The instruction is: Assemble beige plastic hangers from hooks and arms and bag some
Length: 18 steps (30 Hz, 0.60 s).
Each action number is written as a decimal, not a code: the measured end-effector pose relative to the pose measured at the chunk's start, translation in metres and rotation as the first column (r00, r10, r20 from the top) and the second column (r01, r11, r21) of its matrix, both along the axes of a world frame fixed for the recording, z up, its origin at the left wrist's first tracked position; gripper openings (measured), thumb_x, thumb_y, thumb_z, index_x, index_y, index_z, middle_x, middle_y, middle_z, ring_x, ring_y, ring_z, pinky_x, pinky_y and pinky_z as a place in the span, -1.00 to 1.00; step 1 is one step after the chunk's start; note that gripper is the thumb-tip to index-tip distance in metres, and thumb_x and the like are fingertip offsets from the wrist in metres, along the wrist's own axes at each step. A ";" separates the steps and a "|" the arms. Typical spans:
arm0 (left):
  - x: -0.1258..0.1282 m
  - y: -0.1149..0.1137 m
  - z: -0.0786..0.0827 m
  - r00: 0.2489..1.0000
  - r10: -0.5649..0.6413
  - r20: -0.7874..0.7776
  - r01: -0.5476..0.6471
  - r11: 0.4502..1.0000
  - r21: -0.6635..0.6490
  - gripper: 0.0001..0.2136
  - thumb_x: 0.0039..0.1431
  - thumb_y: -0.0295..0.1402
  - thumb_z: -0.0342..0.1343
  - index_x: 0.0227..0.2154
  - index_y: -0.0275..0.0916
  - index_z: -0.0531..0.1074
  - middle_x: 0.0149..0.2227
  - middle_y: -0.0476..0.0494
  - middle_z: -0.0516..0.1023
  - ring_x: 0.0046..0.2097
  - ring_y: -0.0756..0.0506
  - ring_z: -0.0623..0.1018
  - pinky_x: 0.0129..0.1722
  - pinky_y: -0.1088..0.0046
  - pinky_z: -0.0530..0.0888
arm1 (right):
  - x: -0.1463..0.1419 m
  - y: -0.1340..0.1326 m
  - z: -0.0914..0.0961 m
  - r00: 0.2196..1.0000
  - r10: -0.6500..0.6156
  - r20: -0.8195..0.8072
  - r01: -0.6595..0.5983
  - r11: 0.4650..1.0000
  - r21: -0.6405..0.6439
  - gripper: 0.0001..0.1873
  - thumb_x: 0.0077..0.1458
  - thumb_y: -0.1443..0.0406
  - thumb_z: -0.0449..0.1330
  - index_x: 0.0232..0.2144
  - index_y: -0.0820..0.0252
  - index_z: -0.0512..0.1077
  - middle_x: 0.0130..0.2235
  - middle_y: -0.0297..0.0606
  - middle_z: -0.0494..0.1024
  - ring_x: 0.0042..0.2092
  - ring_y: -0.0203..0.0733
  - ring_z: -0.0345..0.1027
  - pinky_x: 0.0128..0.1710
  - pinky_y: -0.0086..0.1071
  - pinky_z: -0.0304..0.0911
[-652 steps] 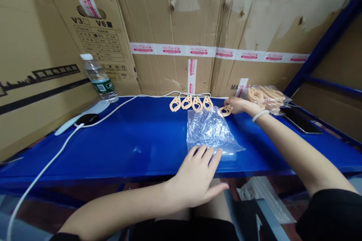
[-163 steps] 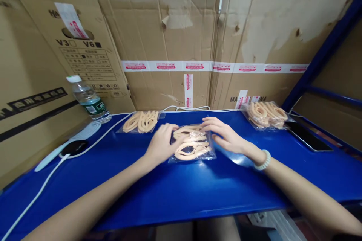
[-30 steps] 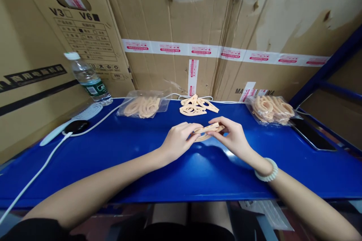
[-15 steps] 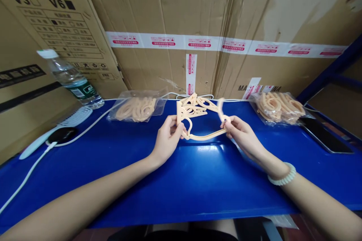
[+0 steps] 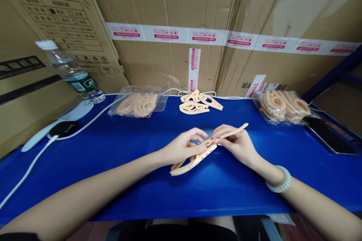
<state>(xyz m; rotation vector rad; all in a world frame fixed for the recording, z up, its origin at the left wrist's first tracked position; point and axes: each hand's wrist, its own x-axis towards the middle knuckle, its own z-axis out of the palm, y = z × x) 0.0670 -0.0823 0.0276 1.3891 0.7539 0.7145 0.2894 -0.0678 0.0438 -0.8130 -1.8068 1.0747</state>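
Observation:
Over the blue table [image 5: 127, 192], a peach-coloured folding hanger [image 5: 192, 163] is held between both hands, tilted, with its arms folded close together. My left hand [image 5: 188, 145] is closed around its middle, the fingers behind it partly hidden. At the upper right end, my right hand [image 5: 236, 143] pinches it near the joint, and a thin curved piece sticks out past the fingers. Farther back on the table lies a small pile of similar folded hangers [image 5: 195, 107].
Clear bags of the same hangers lie at back left [image 5: 138, 103] and back right [image 5: 283, 105]. A phone [image 5: 330, 135] is at the right. A water bottle [image 5: 77, 77], a hairbrush [image 5: 73, 115], a black charging puck [image 5: 63, 129] and a white cable stand left. Cardboard [image 5: 169, 7] walls the back.
The hanger has come down and nearer, and its wide-open frame is now folded together. My hands have moved closer to each other, and the view has shifted slightly.

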 end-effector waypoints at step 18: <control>0.000 -0.003 -0.001 0.923 0.061 -0.381 0.210 0.748 0.629 -0.69 0.44 -0.31 -0.18 -0.38 -0.24 0.37 -0.49 -0.01 0.41 -0.45 -0.01 0.40 -0.37 0.48 0.25 | 0.015 -0.008 0.004 0.887 -0.033 0.461 -0.348 0.609 0.713 -0.78 0.39 0.36 0.03 -0.20 0.23 0.49 -0.30 -0.18 0.56 -0.26 -0.20 0.40 -0.29 -0.29 0.34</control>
